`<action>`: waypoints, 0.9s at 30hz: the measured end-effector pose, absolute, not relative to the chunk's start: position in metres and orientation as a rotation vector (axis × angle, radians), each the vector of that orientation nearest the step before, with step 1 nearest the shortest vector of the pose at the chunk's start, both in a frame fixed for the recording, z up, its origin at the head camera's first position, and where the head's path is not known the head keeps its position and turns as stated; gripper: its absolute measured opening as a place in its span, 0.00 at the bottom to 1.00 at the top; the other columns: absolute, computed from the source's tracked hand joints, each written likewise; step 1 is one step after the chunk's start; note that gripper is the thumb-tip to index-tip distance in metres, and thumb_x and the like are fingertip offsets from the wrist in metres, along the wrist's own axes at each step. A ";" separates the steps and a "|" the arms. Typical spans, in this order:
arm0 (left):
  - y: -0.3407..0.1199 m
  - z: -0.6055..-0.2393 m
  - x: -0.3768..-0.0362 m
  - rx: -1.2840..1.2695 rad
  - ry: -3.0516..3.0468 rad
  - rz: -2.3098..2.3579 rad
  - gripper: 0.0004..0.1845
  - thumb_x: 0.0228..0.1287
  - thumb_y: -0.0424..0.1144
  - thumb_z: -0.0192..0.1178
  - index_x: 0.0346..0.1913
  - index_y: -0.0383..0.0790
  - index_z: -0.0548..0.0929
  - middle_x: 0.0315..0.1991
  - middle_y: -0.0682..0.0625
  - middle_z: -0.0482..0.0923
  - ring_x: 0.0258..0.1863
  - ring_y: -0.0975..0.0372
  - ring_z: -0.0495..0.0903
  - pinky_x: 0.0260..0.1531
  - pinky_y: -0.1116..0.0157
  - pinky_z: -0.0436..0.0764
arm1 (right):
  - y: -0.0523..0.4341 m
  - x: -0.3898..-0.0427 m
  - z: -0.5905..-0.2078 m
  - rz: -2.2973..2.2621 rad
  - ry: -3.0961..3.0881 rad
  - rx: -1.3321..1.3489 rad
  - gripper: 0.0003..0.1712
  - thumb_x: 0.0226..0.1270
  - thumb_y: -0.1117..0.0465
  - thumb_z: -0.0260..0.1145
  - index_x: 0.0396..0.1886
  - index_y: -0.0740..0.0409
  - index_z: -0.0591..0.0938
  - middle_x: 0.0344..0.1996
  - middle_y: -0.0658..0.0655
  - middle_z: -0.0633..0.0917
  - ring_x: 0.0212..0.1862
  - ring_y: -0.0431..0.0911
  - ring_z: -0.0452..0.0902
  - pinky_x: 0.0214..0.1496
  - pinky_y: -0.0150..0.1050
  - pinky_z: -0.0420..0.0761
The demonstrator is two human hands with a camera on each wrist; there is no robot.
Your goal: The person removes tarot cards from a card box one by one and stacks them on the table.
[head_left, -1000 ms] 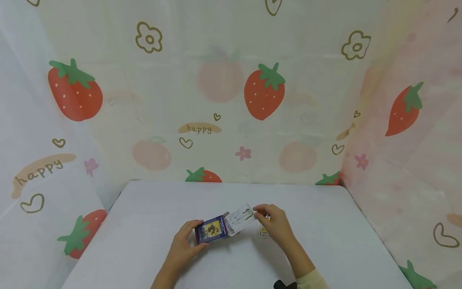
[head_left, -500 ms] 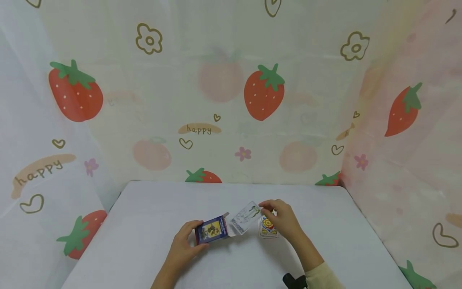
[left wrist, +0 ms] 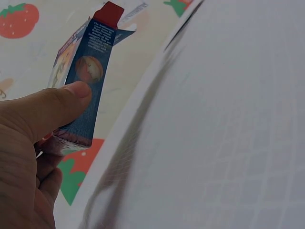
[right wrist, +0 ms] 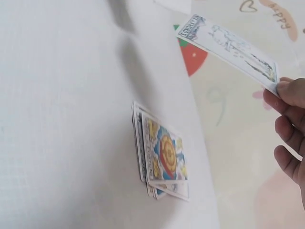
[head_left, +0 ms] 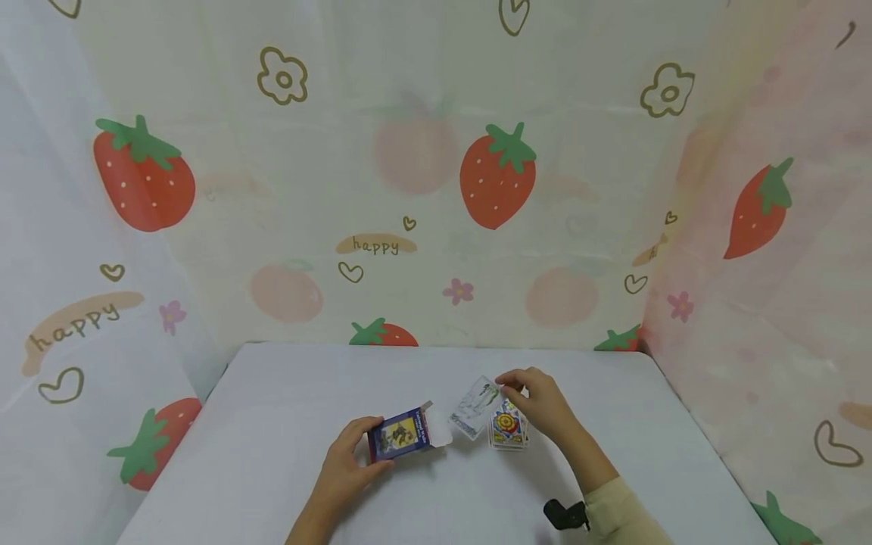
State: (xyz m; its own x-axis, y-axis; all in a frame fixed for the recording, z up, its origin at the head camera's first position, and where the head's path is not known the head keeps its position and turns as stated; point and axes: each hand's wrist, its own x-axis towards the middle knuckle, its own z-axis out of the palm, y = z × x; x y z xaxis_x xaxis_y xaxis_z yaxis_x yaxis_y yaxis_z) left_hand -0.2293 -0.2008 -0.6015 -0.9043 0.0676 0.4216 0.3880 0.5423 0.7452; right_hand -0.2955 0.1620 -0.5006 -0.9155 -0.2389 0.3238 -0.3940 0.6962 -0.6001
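My left hand (head_left: 347,458) grips a blue card box (head_left: 400,434) with a yellow picture on its front, the thumb (left wrist: 78,89) against its narrow side. The box lies tilted, its end flap (head_left: 439,431) folded out toward the right. In my right hand (head_left: 541,401) a pale printed card (right wrist: 233,47) is pinched by one end between thumb and fingertips, held up in the air apart from the box. Below that hand, a stack of picture cards (right wrist: 167,152) rests on the table, a wheel design on its top card. The inside of the box is hidden.
A white table (head_left: 272,393) spreads out under both hands. Cloth walls with strawberry prints (head_left: 497,178) stand behind it and at both sides. A black strap piece (head_left: 565,515) shows by the right sleeve.
My right hand has moved right and slightly up, drawing the pale card away from the box's open end. More of the card stack shows now. The left hand and box stay put.
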 end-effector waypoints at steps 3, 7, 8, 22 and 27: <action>-0.201 -0.601 -0.229 -0.377 -2.441 -1.306 0.43 0.40 0.36 0.84 0.65 0.43 0.79 0.63 0.55 0.79 0.67 0.54 0.76 0.71 0.50 0.73 | 0.166 -0.303 -0.502 1.027 -2.716 0.500 0.09 0.71 0.63 0.69 0.47 0.51 0.89 0.34 0.46 0.83 0.38 0.41 0.74 0.36 0.34 0.75; -0.201 -0.601 -0.229 -0.385 -2.440 -1.291 0.42 0.40 0.36 0.85 0.65 0.43 0.79 0.63 0.55 0.79 0.66 0.55 0.77 0.70 0.50 0.74 | 0.171 -0.311 -0.505 1.062 -2.761 0.468 0.09 0.73 0.63 0.67 0.48 0.51 0.88 0.35 0.47 0.84 0.39 0.42 0.75 0.37 0.34 0.76; -0.201 -0.601 -0.228 -0.384 -2.443 -1.292 0.42 0.41 0.37 0.84 0.65 0.43 0.79 0.63 0.55 0.79 0.67 0.55 0.77 0.71 0.50 0.74 | 0.172 -0.313 -0.505 1.074 -2.770 0.456 0.09 0.73 0.62 0.67 0.48 0.50 0.88 0.35 0.47 0.84 0.39 0.42 0.75 0.37 0.34 0.76; -0.201 -0.601 -0.228 -0.367 -2.453 -1.305 0.41 0.41 0.37 0.85 0.64 0.45 0.80 0.62 0.55 0.79 0.66 0.55 0.77 0.71 0.52 0.74 | 0.180 -0.333 -0.511 1.126 -2.845 0.403 0.08 0.75 0.62 0.64 0.48 0.51 0.87 0.36 0.49 0.84 0.40 0.44 0.75 0.38 0.36 0.77; -0.200 -0.599 -0.227 -0.362 -2.457 -1.312 0.42 0.40 0.35 0.85 0.64 0.44 0.80 0.63 0.54 0.79 0.67 0.53 0.76 0.71 0.50 0.73 | 0.183 -0.338 -0.516 1.134 -2.868 0.383 0.08 0.75 0.62 0.64 0.48 0.52 0.87 0.36 0.50 0.83 0.40 0.44 0.75 0.40 0.37 0.77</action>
